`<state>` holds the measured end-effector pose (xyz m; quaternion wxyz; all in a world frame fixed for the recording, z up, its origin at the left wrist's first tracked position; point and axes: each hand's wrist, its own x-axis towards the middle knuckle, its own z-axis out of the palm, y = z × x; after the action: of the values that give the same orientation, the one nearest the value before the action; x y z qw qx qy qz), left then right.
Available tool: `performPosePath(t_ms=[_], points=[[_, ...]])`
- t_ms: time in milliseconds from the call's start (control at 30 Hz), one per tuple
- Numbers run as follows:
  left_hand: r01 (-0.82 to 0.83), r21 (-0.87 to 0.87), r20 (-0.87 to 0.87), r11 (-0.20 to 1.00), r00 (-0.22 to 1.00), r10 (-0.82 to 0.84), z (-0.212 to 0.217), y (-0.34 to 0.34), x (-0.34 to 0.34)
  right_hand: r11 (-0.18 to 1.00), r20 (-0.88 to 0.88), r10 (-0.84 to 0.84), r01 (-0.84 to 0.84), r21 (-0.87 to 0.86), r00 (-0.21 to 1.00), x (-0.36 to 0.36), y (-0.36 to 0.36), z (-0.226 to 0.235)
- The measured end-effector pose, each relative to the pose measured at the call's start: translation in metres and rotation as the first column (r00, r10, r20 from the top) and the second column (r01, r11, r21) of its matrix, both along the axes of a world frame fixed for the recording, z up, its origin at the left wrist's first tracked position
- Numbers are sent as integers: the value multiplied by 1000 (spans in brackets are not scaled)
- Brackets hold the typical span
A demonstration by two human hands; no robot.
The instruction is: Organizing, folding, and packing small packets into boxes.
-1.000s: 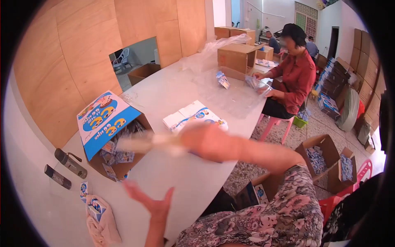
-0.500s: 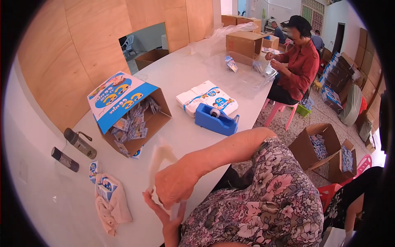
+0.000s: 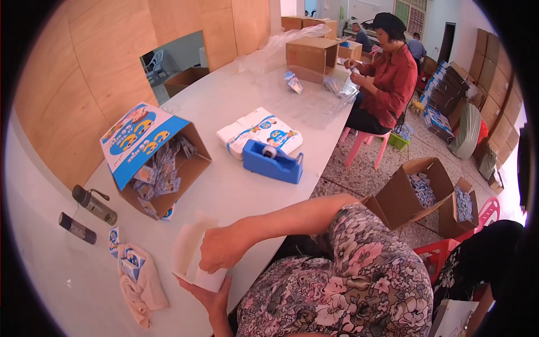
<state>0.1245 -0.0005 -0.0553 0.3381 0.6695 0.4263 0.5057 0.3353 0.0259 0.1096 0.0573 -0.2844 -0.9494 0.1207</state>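
Note:
A white folded flat carton [image 3: 190, 254] is held at the near edge of the white table [image 3: 236, 196]. My right hand [image 3: 223, 248] grips it from above, fingers closed over its right side. My left hand [image 3: 209, 296] comes up from below and supports its lower edge with the palm. Just to the left lies a pink cloth [image 3: 141, 286] with a small blue-and-white packet [image 3: 131, 262] on it.
A tipped cardboard box [image 3: 160, 168] with a blue printed flap holds several small packets. A blue tape dispenser [image 3: 273, 162] stands by a stack of white packs [image 3: 259, 132]. Two dark cylinders [image 3: 93, 204] lie at left. A person in red [image 3: 387, 84] sits at the far end; open boxes [image 3: 412, 191] stand on the floor.
My right arm has drawn back from over the table toward my body. Both hands have come together on the white carton at the table's near edge.

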Motion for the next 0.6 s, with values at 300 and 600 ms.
performPosePath(t_ms=[300,600], points=[[104,-202,134,974,988,-78,-7,-15,28,929,-186,0,-69,-363,982,-4,63,-70],[-55,-450,-262,891,962,-73,14,-21,11,992,-43,-9,3,-126,999,-14,38,-75]])
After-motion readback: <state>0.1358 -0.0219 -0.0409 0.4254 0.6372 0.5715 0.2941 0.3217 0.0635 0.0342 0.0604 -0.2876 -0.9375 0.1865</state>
